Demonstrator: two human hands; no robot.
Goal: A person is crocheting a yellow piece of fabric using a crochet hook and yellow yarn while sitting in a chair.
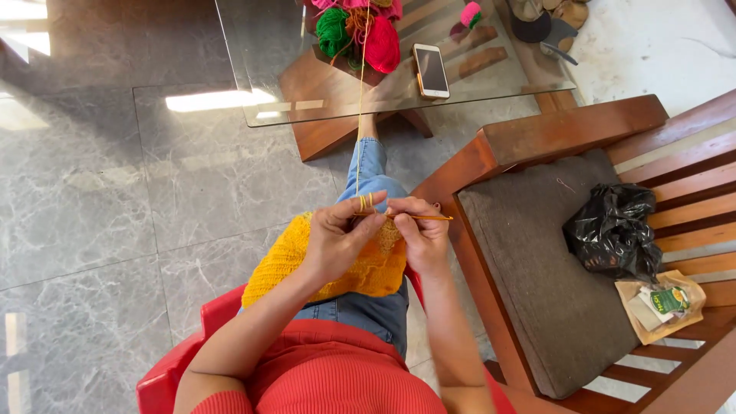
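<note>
grey marble floor (92, 215) is filling the left of the view. a wooden bench (567, 138) with a grey cushion (529, 268) is sitting to the person's right, carrying a black plastic bag (613, 230) and a small paper packet (663, 305). a glass table (268, 69) is standing ahead, holding yarn balls (360, 34) in green, red and pink, with a phone (431, 70) just beside them. the person is sitting on a red chair (165, 376). a yellow crocheted piece (307, 261) is lying across the lap. left hand (341, 238) is gripping the piece's upper edge, yellow yarn strand (359, 138) looping over its fingers and running up to the table. right hand (422, 230) is closing narrowly around a crochet hook (425, 218), its working end meeting the piece between both hands.
</note>
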